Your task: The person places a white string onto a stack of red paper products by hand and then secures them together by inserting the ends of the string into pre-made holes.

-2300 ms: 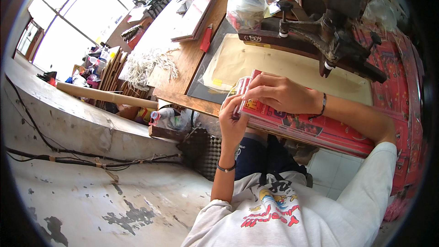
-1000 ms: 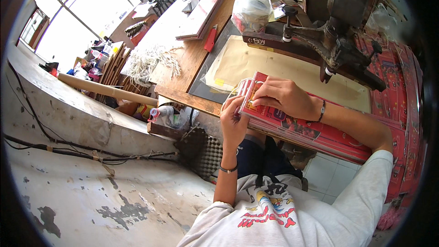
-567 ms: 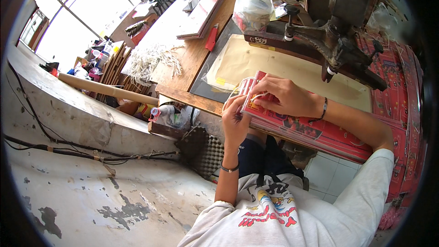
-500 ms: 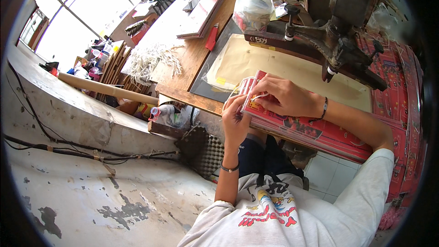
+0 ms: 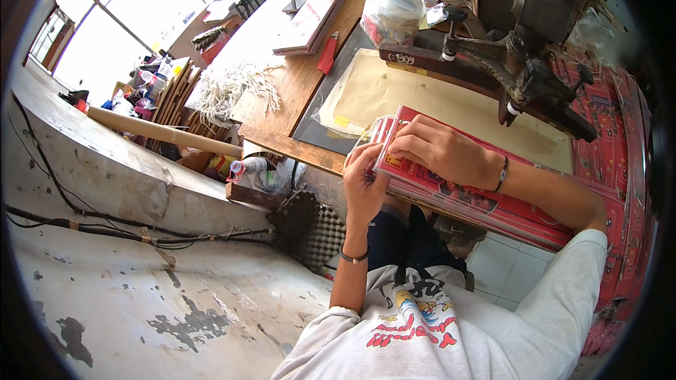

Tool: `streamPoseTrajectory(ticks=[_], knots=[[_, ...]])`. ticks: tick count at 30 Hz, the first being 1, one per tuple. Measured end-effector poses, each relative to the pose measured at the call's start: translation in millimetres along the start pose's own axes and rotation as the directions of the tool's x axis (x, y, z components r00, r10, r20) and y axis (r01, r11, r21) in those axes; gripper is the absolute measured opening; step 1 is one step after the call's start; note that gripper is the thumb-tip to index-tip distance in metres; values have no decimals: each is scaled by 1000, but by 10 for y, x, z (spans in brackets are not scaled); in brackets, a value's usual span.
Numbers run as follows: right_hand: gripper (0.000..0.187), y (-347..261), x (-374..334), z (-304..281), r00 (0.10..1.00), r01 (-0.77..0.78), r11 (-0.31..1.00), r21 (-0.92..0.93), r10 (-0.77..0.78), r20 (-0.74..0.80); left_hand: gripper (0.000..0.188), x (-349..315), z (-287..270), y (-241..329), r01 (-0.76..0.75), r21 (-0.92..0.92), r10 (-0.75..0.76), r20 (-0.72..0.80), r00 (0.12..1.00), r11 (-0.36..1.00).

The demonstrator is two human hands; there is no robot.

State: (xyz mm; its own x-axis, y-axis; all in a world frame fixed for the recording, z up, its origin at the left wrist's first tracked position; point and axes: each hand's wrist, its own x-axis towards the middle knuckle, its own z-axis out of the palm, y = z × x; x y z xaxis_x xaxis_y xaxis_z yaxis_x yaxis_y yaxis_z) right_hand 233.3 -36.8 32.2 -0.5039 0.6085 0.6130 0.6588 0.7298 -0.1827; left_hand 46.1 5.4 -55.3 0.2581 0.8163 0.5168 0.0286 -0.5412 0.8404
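A stack of red printed cards or boards [image 5: 507, 205] lies along the near edge of the table. My left hand [image 5: 364, 177] is closed at the stack's left end, its thumb and fingers pinching the edge of the upper red cards. A thin white cord [image 5: 367, 131] loops out beside those fingertips. My right hand [image 5: 451, 156] rests over the top card, its fingers bent and drawn together near the left end. What its fingertips hold, if anything, is hidden beneath them.
Beyond the stack stand a dark metal clamping frame [image 5: 507, 56] and a yellowish sheet [image 5: 401, 91]. White cords [image 5: 236, 91] lie bundled at left, near a red utility knife [image 5: 328, 53], red panels [image 5: 317, 17] and a plastic bag [image 5: 392, 10]. More red sheets [image 5: 620, 141] cover the right side.
My right fingers have curled in and lowered onto the card; the white cord seen at their tips earlier no longer shows there. My left hand stays nearly in place.
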Motion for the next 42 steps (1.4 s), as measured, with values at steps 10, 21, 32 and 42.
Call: streamPoseTrajectory(ticks=[10,21,32,42], knots=[[23,62,42,91,995,-81,988,134,89,-55,31,11,13,49,21,-7,-21,-29,999,1000],[33,139,10,-84,992,-129,949,288,119,52,33,13,-4,48,9,-19,-9,4,1000,1000],[13,128,60,-19,1000,-8,970,242,12,-16,32,10,-1,51,-9,36,9,-14,1000,999],[22,13,112,-32,989,-144,947,286,148,7,37,16,-11,83,-17,-13,17,-6,1000,1000]])
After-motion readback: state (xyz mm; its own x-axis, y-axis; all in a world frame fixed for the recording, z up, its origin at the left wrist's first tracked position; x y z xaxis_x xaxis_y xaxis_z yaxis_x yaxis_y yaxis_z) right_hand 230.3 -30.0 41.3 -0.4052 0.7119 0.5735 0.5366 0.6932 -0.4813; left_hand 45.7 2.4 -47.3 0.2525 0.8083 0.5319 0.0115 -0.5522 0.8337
